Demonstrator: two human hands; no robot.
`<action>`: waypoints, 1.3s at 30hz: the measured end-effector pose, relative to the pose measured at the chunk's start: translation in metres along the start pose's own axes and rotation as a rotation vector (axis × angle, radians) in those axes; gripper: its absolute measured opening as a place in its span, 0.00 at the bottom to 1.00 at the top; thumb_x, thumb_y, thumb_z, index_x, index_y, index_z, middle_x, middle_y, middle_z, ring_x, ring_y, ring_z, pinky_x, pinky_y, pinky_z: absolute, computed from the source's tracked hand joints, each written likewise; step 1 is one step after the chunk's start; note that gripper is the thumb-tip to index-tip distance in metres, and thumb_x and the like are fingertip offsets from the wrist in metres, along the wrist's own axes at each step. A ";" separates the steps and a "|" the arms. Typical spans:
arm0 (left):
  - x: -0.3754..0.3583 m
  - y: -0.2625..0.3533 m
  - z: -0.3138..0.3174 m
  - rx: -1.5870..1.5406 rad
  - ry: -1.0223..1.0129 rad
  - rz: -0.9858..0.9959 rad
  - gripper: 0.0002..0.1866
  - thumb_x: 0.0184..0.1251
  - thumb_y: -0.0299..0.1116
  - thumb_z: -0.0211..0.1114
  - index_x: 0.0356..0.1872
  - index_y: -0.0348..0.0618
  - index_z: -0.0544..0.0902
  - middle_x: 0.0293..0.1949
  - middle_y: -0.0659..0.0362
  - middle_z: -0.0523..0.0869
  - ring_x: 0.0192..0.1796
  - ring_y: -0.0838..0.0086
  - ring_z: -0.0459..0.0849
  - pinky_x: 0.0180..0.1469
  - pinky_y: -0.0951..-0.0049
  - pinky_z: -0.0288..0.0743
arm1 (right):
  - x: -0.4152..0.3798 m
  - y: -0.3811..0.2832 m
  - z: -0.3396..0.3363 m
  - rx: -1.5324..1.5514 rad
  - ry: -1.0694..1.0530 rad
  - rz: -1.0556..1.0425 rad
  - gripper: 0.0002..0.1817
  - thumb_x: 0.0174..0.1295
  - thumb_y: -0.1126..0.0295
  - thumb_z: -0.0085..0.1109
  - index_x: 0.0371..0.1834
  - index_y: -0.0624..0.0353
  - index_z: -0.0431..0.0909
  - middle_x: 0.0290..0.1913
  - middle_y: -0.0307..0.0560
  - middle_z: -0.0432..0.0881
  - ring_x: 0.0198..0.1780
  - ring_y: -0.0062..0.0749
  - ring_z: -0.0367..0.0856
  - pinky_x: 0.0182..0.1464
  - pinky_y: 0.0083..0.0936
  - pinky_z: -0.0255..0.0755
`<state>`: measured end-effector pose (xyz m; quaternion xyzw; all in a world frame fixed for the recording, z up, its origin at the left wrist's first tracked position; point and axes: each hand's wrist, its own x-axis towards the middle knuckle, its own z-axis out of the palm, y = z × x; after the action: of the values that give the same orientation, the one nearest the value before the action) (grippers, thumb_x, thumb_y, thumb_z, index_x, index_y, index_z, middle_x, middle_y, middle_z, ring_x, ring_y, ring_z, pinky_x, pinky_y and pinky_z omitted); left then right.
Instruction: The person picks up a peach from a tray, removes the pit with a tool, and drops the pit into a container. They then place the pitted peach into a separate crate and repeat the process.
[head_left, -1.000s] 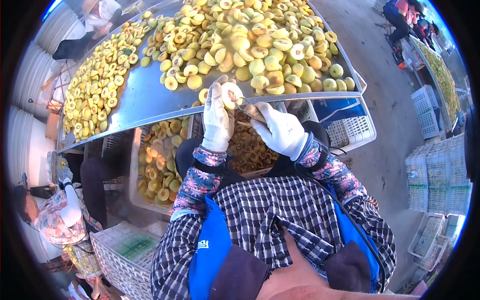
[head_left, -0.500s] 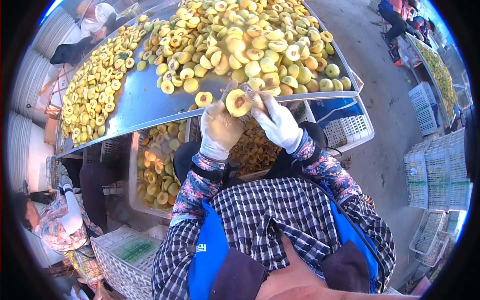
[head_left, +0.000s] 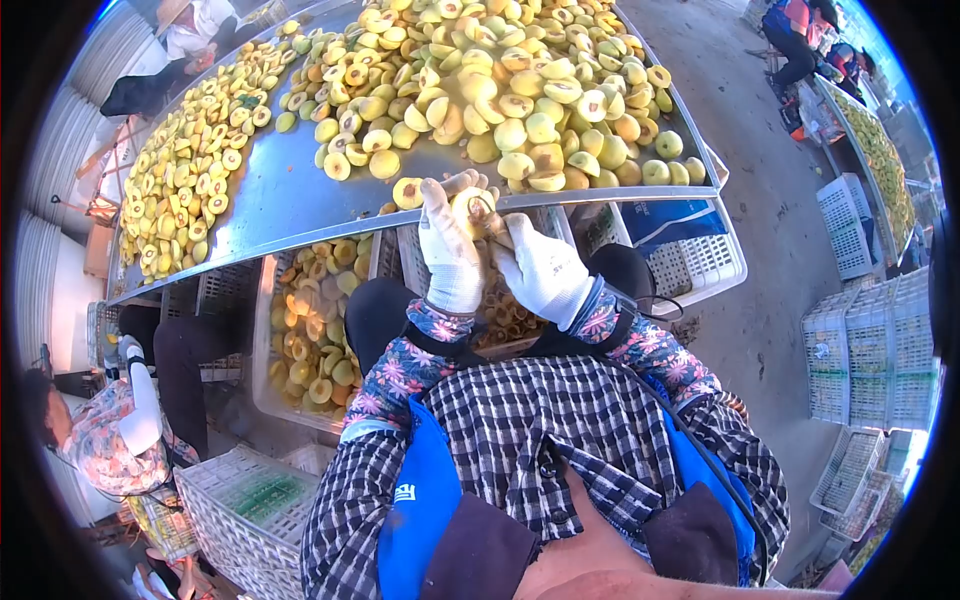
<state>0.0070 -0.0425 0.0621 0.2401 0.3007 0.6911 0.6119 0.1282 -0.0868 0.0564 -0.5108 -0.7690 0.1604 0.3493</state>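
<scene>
My left hand [head_left: 449, 248], in a soiled white glove, grips a yellow peach half [head_left: 472, 205] just off the table's front edge. Its cut face is up, with a brown centre. My right hand [head_left: 545, 272], gloved too, is closed beside the peach half, fingers at its right side. It seems to hold a small tool, mostly hidden by the fingers, whose kind I cannot make out. Another peach half [head_left: 407, 193] lies on the metal table [head_left: 290, 185] close to my left fingertips. Below my hands, a container holds brown fruit pieces [head_left: 508, 318], partly covered.
Heaped peach halves [head_left: 480, 90] cover the table's far part, with a second pile [head_left: 185, 195] to the left. A crate of peach halves [head_left: 318, 340] stands under the table edge. White crates [head_left: 870, 345] are stacked at right. Other people sit at left and far right.
My left hand has turned, its fingers now wrapped round the peach half. My right hand has moved slightly down and left, and the metallic piece seen at its fingers before is now hidden.
</scene>
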 end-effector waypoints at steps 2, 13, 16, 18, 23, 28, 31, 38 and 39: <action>-0.002 -0.001 0.001 0.023 0.026 0.018 0.27 0.69 0.58 0.56 0.41 0.38 0.74 0.44 0.53 0.78 0.49 0.62 0.80 0.56 0.58 0.78 | -0.005 0.007 0.012 0.048 0.004 0.008 0.18 0.64 0.64 0.57 0.50 0.62 0.65 0.24 0.59 0.80 0.27 0.55 0.81 0.28 0.44 0.75; 0.013 -0.017 -0.032 0.286 -0.089 0.129 0.26 0.70 0.55 0.57 0.46 0.37 0.76 0.45 0.52 0.82 0.43 0.61 0.83 0.43 0.69 0.80 | -0.006 0.010 0.012 0.118 -0.100 0.061 0.17 0.64 0.67 0.54 0.52 0.63 0.67 0.28 0.61 0.79 0.31 0.57 0.80 0.32 0.43 0.75; 0.004 -0.018 -0.018 0.080 -0.063 0.087 0.23 0.71 0.53 0.57 0.42 0.40 0.79 0.45 0.53 0.82 0.44 0.62 0.83 0.40 0.71 0.80 | -0.010 0.003 0.028 0.328 0.059 0.152 0.13 0.68 0.63 0.51 0.45 0.61 0.64 0.24 0.66 0.77 0.29 0.63 0.79 0.29 0.49 0.72; 0.003 -0.018 -0.014 0.118 -0.116 0.239 0.20 0.71 0.51 0.58 0.38 0.42 0.80 0.45 0.55 0.82 0.45 0.63 0.83 0.38 0.72 0.80 | -0.010 0.001 0.034 0.406 0.119 0.126 0.14 0.67 0.63 0.51 0.47 0.60 0.64 0.26 0.67 0.77 0.31 0.65 0.78 0.31 0.50 0.72; 0.001 -0.017 -0.012 0.174 -0.185 0.326 0.19 0.71 0.50 0.58 0.37 0.41 0.80 0.45 0.57 0.82 0.47 0.64 0.82 0.47 0.67 0.79 | -0.008 0.004 0.024 0.491 -0.022 0.128 0.15 0.66 0.66 0.52 0.48 0.62 0.62 0.35 0.66 0.77 0.39 0.64 0.78 0.37 0.45 0.72; -0.003 -0.011 -0.014 0.148 -0.150 0.151 0.20 0.71 0.49 0.59 0.35 0.38 0.80 0.42 0.55 0.83 0.42 0.66 0.83 0.42 0.70 0.80 | -0.010 0.012 0.016 0.365 -0.125 0.089 0.15 0.66 0.67 0.55 0.46 0.62 0.61 0.31 0.64 0.77 0.35 0.63 0.78 0.33 0.44 0.72; 0.006 -0.004 -0.011 0.162 -0.132 -0.054 0.19 0.72 0.46 0.59 0.32 0.37 0.80 0.36 0.54 0.84 0.38 0.67 0.84 0.41 0.69 0.81 | -0.008 0.009 -0.002 0.304 -0.256 0.135 0.17 0.68 0.61 0.52 0.45 0.64 0.63 0.33 0.69 0.79 0.38 0.66 0.79 0.37 0.48 0.72; 0.023 -0.003 -0.030 0.449 -0.324 -0.263 0.19 0.72 0.43 0.59 0.27 0.36 0.80 0.31 0.52 0.85 0.31 0.68 0.84 0.36 0.70 0.81 | -0.007 0.020 -0.012 0.245 -0.475 0.184 0.19 0.70 0.56 0.49 0.48 0.64 0.64 0.37 0.69 0.80 0.44 0.63 0.79 0.42 0.48 0.72; 0.021 -0.006 -0.031 0.452 -0.321 -0.272 0.19 0.72 0.43 0.59 0.27 0.36 0.80 0.31 0.52 0.85 0.31 0.68 0.84 0.36 0.70 0.81 | -0.010 0.018 -0.009 0.266 -0.425 0.178 0.19 0.70 0.56 0.49 0.47 0.63 0.65 0.37 0.68 0.80 0.45 0.62 0.79 0.41 0.47 0.72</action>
<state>-0.0133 -0.0250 0.0355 0.4337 0.3755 0.4717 0.6697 0.1491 -0.0891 0.0482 -0.4810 -0.7492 0.3938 0.2287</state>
